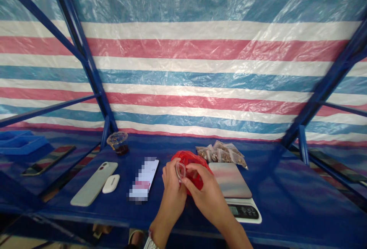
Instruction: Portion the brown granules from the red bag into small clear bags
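My left hand is closed around a small clear plastic bag, whose rounded mouth shows above the fingers. Thumb and fingers of my right hand pinch at the right edge of this bag. What the bag contains, if anything, is hidden by my hands. Just behind and below them lies a red plastic bag, partly covered. To the right is a kitchen scale with a metal plate and a dark display. Several filled zip bags with small brownish pieces lie in a heap behind the scale.
On the left of the blue table are a lit smartphone, a white earphone case and a pale phone face down. A clear cup with dark contents stands farther back. Blue metal posts frame a striped tarp.
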`<state>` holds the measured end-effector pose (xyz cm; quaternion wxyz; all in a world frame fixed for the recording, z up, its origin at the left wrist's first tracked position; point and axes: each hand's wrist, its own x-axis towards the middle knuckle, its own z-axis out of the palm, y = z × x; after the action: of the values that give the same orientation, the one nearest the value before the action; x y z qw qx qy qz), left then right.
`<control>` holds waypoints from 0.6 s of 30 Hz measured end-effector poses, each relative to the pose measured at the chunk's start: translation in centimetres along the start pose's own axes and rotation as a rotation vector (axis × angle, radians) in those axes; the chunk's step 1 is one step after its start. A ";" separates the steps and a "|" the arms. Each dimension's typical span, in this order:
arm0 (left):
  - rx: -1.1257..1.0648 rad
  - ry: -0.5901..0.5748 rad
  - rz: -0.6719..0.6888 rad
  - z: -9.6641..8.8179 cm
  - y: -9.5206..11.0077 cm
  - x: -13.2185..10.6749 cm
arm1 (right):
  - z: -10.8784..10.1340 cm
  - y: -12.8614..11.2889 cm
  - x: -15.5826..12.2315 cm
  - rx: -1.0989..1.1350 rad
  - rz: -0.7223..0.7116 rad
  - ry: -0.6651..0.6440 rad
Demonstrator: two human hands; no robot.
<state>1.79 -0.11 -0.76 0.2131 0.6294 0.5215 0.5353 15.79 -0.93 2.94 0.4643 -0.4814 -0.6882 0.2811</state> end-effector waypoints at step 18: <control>0.128 0.013 0.027 0.8 1.2 -0.6 | -0.2 0.1 0.4 0.515 0.196 0.194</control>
<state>3.06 -0.82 -0.31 0.1618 0.6452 0.5475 0.5077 15.96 -0.52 3.07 0.6054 -0.4367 -0.4968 0.4427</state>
